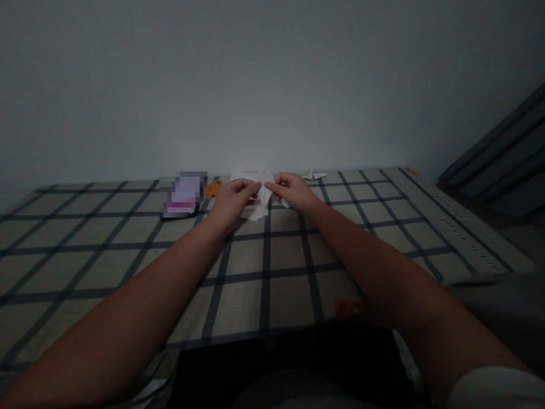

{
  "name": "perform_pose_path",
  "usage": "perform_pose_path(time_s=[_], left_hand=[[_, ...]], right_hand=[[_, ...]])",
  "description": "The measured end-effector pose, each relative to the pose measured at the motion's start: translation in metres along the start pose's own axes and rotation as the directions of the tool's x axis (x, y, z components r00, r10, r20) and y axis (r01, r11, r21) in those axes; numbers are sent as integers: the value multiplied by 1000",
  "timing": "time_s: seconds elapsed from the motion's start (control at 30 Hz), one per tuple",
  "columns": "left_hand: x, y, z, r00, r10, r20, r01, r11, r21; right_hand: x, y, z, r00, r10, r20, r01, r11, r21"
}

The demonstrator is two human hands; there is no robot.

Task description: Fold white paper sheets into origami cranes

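Between my two hands is a piece of folded white paper (pixel 265 192), its tip pointing up toward the wall. My left hand (pixel 237 197) pinches its left side between thumb and fingers. From the right, my right hand (pixel 293 190) pinches the other side, with the fingers curled. Below and behind them lie white paper sheets (pixel 254 215) on the cloth, partly covered by my left hand. Just beyond my right hand rests a small folded white paper crane (pixel 315 175). The dim light hides the finer folds.
A checked cloth (pixel 128 255) covers the table, which meets a plain wall (pixel 272 85). Left of my hands a phone (pixel 183 196) stands with its screen lit. An orange patterned shape (pixel 213 188) shows beside it. Dark draped fabric (pixel 502 142) hangs at the right.
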State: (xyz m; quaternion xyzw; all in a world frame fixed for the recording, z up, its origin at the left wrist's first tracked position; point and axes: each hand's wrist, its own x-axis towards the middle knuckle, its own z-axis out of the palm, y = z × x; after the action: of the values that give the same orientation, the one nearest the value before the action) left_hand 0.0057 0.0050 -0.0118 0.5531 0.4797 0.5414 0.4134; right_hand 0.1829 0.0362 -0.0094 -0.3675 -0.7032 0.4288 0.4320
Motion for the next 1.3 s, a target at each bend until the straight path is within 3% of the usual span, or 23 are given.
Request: perform_pose_path(time_s=[0.47,0.77,1.3], left_hand=[[1,-2,-1,1000,29,0,-29,999,-18],[-2,3,1,999,37,17,-38,999,29],[1,-2,0,999,23,26,-22,999,-32]], right_hand=[[-1,-3,0,1000,10,-15,-10,1000,4],[0,-2,1,995,-9,97,0,996,92],[5,8,1,996,11,91,-21,993,113]])
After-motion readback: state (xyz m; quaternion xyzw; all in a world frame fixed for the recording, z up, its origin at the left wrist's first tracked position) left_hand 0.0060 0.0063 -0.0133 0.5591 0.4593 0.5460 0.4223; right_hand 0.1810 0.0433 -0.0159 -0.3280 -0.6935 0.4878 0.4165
